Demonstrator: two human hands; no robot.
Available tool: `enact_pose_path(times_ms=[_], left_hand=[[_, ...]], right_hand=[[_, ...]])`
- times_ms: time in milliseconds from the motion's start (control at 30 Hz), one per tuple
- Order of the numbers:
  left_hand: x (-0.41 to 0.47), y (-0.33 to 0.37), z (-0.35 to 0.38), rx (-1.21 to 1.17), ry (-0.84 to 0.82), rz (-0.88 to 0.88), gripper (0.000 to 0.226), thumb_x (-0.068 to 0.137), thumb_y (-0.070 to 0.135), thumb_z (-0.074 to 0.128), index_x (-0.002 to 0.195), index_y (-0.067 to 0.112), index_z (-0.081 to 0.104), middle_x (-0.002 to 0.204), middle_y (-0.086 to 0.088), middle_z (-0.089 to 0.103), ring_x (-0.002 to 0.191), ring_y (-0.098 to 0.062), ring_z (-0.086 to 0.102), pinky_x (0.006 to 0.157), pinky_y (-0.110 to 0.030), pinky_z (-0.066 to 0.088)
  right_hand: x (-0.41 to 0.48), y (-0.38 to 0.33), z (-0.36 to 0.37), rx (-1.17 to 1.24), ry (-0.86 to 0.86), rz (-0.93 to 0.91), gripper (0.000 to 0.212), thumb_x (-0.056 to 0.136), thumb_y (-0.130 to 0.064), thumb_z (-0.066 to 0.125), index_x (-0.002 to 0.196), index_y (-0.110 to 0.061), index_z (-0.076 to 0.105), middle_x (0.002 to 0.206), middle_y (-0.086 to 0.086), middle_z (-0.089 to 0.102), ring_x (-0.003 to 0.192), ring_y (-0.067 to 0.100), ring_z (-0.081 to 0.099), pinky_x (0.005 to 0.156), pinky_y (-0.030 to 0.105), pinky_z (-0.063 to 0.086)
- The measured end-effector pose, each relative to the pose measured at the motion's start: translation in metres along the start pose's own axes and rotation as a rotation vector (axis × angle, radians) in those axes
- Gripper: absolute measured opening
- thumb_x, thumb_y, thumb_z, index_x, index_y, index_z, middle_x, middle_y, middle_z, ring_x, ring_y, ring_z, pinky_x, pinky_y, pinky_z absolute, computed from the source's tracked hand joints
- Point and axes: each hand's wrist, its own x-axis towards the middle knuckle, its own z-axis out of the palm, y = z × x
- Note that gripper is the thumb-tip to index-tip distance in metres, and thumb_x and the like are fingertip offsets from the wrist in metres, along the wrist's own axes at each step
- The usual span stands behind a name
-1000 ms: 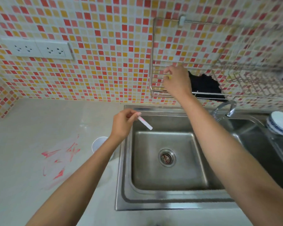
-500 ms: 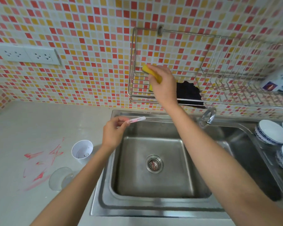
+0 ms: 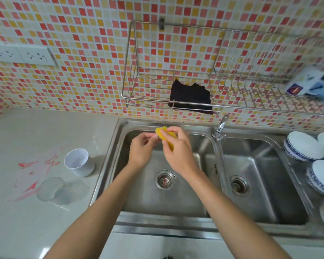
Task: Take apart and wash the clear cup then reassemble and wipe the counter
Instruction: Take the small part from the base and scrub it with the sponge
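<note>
A sponge point(image 3: 165, 137) is clutched by the right grip point(image 3: 178, 152); the curled left grip's point(image 3: 140, 152) hold cannot be told. The clear cup point(image 3: 52, 189) is laid at its 8 o'clock.

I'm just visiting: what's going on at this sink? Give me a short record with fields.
Right hand: grips yellow sponge over left steel sink basin
Left hand: fingertips at sponge; contents hidden
White plastic cup: upright on counter
Clear plastic cup: on its side beside it
Red smears: on counter, unwiped
Black cloth: in wire wall rack
</note>
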Motion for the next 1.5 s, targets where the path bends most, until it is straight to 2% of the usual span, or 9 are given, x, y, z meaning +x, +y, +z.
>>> enact_pose_path(times_ms=[133,233,367,567,800,967,1200,1333,1500], left_hand=[[-0.011,-0.002,0.025,0.015,0.036,-0.007,0.009,0.091,0.023,0.064,0.088,0.015,0.066,0.085,-0.004,0.074,0.087,-0.020,0.072,0.090,-0.049,0.055],[-0.019,-0.004,0.033,0.018,0.037,-0.042,0.008,0.092,0.020,0.063,0.086,0.016,0.065,0.082,-0.005,0.073,0.081,-0.019,0.070,0.089,-0.048,0.055],[-0.021,-0.007,0.037,0.094,0.052,-0.064,0.009,0.094,0.019,0.060,0.088,0.013,0.064,0.081,-0.005,0.073,0.081,-0.020,0.071,0.087,-0.048,0.055],[-0.013,-0.006,0.034,0.199,0.028,-0.061,0.013,0.096,0.020,0.057,0.091,0.010,0.064,0.078,-0.001,0.072,0.069,-0.009,0.063,0.080,-0.038,0.054],[-0.014,-0.011,0.045,0.201,-0.019,-0.079,0.015,0.094,0.024,0.060,0.092,0.010,0.065,0.080,0.001,0.073,0.082,-0.013,0.069,0.077,-0.029,0.052],[-0.015,-0.009,0.043,0.326,-0.033,-0.001,0.018,0.086,0.030,0.072,0.092,0.013,0.070,0.082,0.004,0.074,0.078,-0.002,0.067,0.071,-0.014,0.051],[-0.007,-0.003,0.046,0.375,0.032,0.077,0.015,0.089,0.027,0.068,0.093,0.012,0.070,0.082,0.007,0.073,0.077,0.003,0.066,0.068,-0.006,0.047],[-0.004,-0.005,0.047,0.391,0.064,0.072,0.010,0.089,0.027,0.068,0.092,0.017,0.068,0.084,0.008,0.071,0.081,0.003,0.064,0.068,-0.007,0.046],[-0.003,-0.007,0.053,0.384,0.033,0.074,0.017,0.090,0.028,0.067,0.096,0.013,0.069,0.088,0.008,0.072,0.085,-0.001,0.066,0.074,-0.013,0.051]], right_hand=[[-0.008,0.022,-0.014,-0.005,0.065,0.067,0.038,0.085,0.001,0.059,0.120,-0.013,0.067,0.112,0.009,0.056,0.107,0.021,0.052,0.097,0.001,0.024],[-0.022,0.029,-0.011,-0.005,-0.034,-0.034,0.039,0.086,-0.001,0.060,0.123,-0.014,0.065,0.115,0.007,0.055,0.109,0.022,0.052,0.099,0.012,0.033],[-0.025,0.046,-0.013,-0.005,-0.045,0.073,0.048,0.084,-0.001,0.066,0.128,-0.019,0.061,0.122,0.002,0.054,0.111,0.024,0.051,0.099,0.016,0.032],[-0.018,0.055,-0.010,-0.137,-0.111,-0.082,0.054,0.079,-0.004,0.073,0.129,-0.018,0.061,0.131,0.004,0.055,0.116,0.018,0.043,0.105,0.020,0.030],[-0.011,0.073,-0.004,-0.212,-0.025,-0.194,0.033,0.074,0.003,0.070,0.103,-0.011,0.070,0.101,0.000,0.068,0.098,0.021,0.053,0.092,0.027,0.044],[-0.009,0.080,-0.013,-0.249,-0.062,-0.258,0.031,0.075,0.002,0.068,0.104,-0.011,0.070,0.102,0.000,0.068,0.098,0.024,0.058,0.092,0.029,0.047],[-0.016,0.067,-0.009,-0.214,-0.032,-0.218,0.040,0.079,0.002,0.065,0.118,-0.006,0.066,0.117,0.006,0.067,0.107,0.024,0.057,0.100,0.030,0.044],[-0.020,0.079,-0.015,-0.166,0.041,0.010,0.042,0.080,0.005,0.065,0.121,-0.007,0.066,0.121,0.005,0.066,0.108,0.023,0.055,0.098,0.032,0.043],[-0.026,0.068,-0.012,-0.125,0.028,-0.046,0.040,0.083,0.003,0.063,0.122,-0.006,0.065,0.121,0.005,0.065,0.108,0.022,0.054,0.101,0.020,0.037]])
